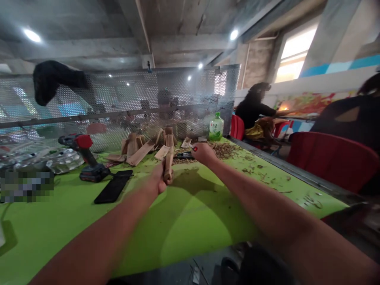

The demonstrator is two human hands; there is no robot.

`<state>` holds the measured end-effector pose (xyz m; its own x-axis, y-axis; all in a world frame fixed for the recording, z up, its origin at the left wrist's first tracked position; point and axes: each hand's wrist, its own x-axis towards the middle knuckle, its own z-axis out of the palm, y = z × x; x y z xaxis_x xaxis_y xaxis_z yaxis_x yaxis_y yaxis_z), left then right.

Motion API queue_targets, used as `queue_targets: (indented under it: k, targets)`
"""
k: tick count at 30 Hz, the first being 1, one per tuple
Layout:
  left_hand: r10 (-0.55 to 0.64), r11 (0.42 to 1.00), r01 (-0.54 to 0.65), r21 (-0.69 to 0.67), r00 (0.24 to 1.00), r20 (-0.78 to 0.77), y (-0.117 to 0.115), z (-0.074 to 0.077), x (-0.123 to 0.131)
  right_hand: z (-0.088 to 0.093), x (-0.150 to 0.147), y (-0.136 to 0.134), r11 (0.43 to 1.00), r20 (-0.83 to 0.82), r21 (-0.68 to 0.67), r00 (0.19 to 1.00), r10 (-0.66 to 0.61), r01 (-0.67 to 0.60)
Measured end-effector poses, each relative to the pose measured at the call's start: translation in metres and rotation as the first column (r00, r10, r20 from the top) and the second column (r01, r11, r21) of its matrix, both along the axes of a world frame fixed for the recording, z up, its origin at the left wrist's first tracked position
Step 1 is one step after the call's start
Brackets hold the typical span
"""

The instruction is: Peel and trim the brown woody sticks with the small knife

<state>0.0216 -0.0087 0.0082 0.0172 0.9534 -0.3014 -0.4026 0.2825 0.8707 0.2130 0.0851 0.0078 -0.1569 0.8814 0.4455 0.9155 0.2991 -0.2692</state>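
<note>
Green tbl (204, 215), open room nr edge (184, 257), L hand (159, 180) round wood (169, 166), R hand (205, 152) gripping tool (195, 149)

Head-height view across green table (192, 221)

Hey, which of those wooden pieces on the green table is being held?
The wooden piece in the left hand; it is in front, while the other wooden pieces sit clustered farther back, toward the perforated screen.
</note>
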Motion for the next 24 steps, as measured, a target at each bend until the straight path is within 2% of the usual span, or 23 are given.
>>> queue_targets:
  k: [2, 4, 7, 12, 16, 19, 21, 24]
  targets:
    - [0.032, 0.999, -0.032, -0.003, 0.999, 0.004, 0.003, 0.003, -0.003, 0.0, -0.02, -0.016, 0.988, 0.111, 0.043, 0.983, 0.143, -0.149]
    - [0.061, 0.998, -0.061, -0.019, 0.998, 0.007, 0.002, 0.005, -0.001, 0.0, -0.033, -0.03, 0.967, 0.208, 0.058, 0.95, 0.231, -0.248]
    - [0.097, 0.995, -0.096, -0.024, 0.995, 0.005, 0.0, 0.005, 0.005, 0.001, -0.039, -0.042, 0.957, 0.306, 0.055, 0.917, 0.255, -0.284]
    - [0.089, 0.996, -0.089, 0.019, 0.996, 0.001, -0.001, 0.003, 0.01, 0.0, -0.04, -0.042, 0.972, 0.328, 0.018, 0.92, 0.216, -0.235]
    - [0.054, 0.998, -0.055, -0.021, 0.998, -0.02, 0.002, 0.008, 0.013, 0.0, -0.04, -0.038, 0.98, 0.288, 0.065, 0.944, 0.164, -0.19]
    - [0.063, 0.997, -0.067, -0.04, 0.994, -0.091, 0.003, 0.008, 0.017, 0.003, -0.035, -0.028, 0.987, 0.25, 0.065, 0.96, 0.129, -0.149]
    - [0.07, 0.997, -0.074, -0.021, 0.983, -0.167, -0.001, 0.006, 0.023, 0.004, -0.023, -0.014, 0.997, 0.2, 0.009, 0.977, 0.068, -0.071]
    - [-0.023, 0.997, 0.038, 0.069, 0.976, -0.215, -0.013, -0.002, 0.034, 0.005, 0.006, 0.009, 0.986, 0.098, -0.105, 0.988, -0.121, 0.131]
